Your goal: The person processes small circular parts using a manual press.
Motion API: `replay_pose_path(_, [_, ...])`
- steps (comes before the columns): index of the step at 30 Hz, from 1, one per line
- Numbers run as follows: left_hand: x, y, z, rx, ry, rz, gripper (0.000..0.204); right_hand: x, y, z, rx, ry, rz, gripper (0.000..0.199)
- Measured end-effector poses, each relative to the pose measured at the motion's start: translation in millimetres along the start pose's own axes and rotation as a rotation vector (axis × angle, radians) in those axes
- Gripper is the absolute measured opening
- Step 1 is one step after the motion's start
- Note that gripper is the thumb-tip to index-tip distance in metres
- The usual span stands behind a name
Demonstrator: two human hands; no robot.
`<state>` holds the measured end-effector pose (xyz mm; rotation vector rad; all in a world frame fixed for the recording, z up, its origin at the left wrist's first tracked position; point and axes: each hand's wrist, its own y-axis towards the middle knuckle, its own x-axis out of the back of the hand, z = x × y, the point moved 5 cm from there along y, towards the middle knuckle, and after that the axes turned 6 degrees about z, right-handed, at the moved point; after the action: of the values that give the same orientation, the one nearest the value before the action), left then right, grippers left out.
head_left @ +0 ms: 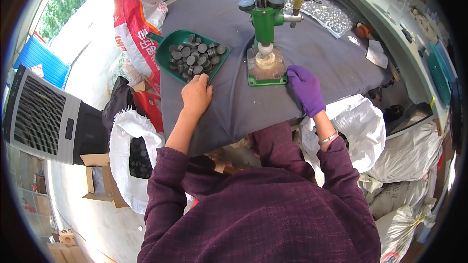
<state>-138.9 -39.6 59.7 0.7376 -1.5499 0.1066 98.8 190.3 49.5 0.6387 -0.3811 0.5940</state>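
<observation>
My bare left hand (197, 93) is at the near rim of a green scoop (158, 54), its fingers curled together. Whatever they may grip is hidden under them. Dark round discs (191, 60) lie heaped inside the scoop. To the right stands a green hand press (264, 28), with a pale round piece (265, 59) under its ram on the base. My right hand (307, 90), in a purple glove, is beside the right front corner of that base. Its fingers are bent and close together; anything within them is out of sight.
A grey cloth (219, 9) covers the table. Farther back lies a clear bag of small metal parts (329, 15). White sacks (129, 134) (365, 126) stand open below the table on both sides, the left one holding dark discs. An air cooler (39, 112) stands at left.
</observation>
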Motion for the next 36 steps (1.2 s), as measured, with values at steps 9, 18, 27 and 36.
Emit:
replay_pose_path(9, [-3.5, -5.1, 37.5, 0.551, -1.332, -0.059, 0.020, -2.2, -1.3, -0.5, -0.042, 0.013, 0.007, 0.028])
replay_pose_path(18, [-6.4, -1.7, 78.7, 0.715, -1.933, 0.075, 0.015, -2.4, -0.2, -1.4, -0.045, 0.018, 0.024, 0.026])
replay_pose_path(27, [29.0, 23.5, 21.8, 0.101, -0.003, -0.182, 0.029, -0.2, 2.0, 1.9, -0.013, -0.074, 0.037, 0.024])
replay_pose_path(36, [25.7, 42.5, 40.5, 0.107, 0.153, -0.062, 0.019, 0.7, -0.3, 12.2, -0.039, -0.049, 0.083, 0.028])
